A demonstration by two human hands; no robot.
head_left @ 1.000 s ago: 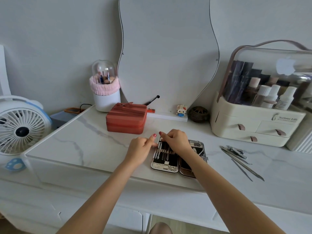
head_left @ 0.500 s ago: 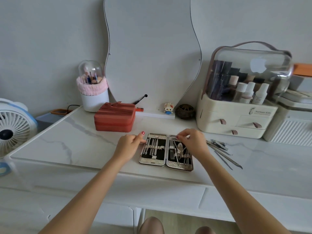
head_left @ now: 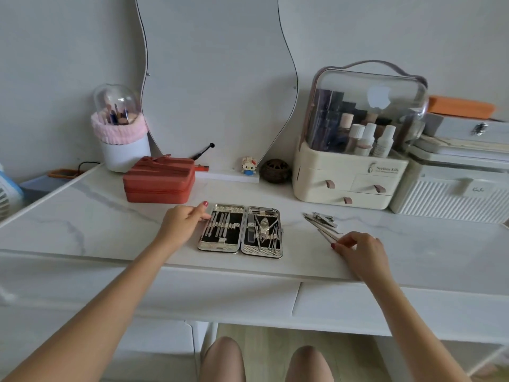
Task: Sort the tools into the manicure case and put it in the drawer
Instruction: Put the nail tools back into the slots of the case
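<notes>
The manicure case (head_left: 240, 230) lay open and flat near the front edge of the marble tabletop (head_left: 96, 216), both halves already showing tools strapped under their bands. The left hand (head_left: 183, 223) rested at the case's left edge, its fingers loosely bent with one fingertip touching the rim, gripping nothing. The right hand (head_left: 358, 245) had reached the loose tools (head_left: 322, 223), a small heap of slim metal pieces well to the right of the case, and its fingertips were closing on the near end of a long thin one; whether the pinch had fully taken hold could not be told. To do this step well, the grip should probably take one tool alone near its middle, lift it clear of the others so they do not scatter, then slide it under a free band while the left hand steadies the case. Behind stood a red zip case (head_left: 159, 180), a brush holder (head_left: 121, 133) with a pink band, a wavy mirror (head_left: 217, 78), a small toy figure (head_left: 248, 165) and a cream cosmetics organiser (head_left: 349, 172) with small drawers; below the tabletop's front edge ran the shut drawer front (head_left: 385, 307), where the case is meant to go
</notes>
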